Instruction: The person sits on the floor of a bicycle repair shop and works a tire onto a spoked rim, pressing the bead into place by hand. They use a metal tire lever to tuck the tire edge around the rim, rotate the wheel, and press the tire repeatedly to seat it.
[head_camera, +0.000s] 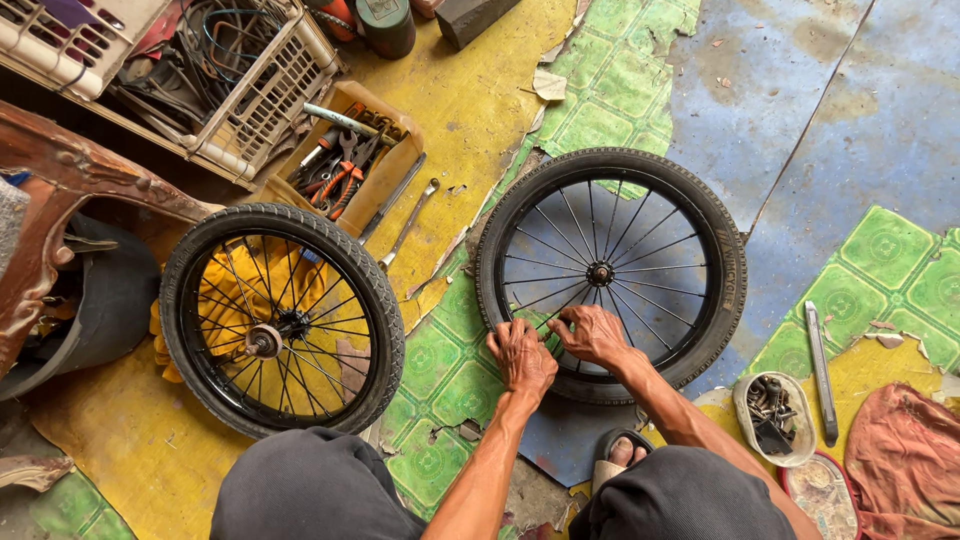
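A small black bicycle wheel with thin spokes lies flat on the floor in front of me. My left hand rests on its near rim, fingers curled over the tyre's inner edge. My right hand is just beside it, fingertips pinching at a spoke close to the rim. Whether a small tool is in the fingers cannot be made out. A second wheel with a knobbly tyre lies to the left, untouched, partly over a yellow cloth.
An open box of pliers and hand tools sits behind the left wheel, with a wrench beside it. A plastic crate of cables stands at the back left. A cut container of bolts, a long file and a rag lie at right.
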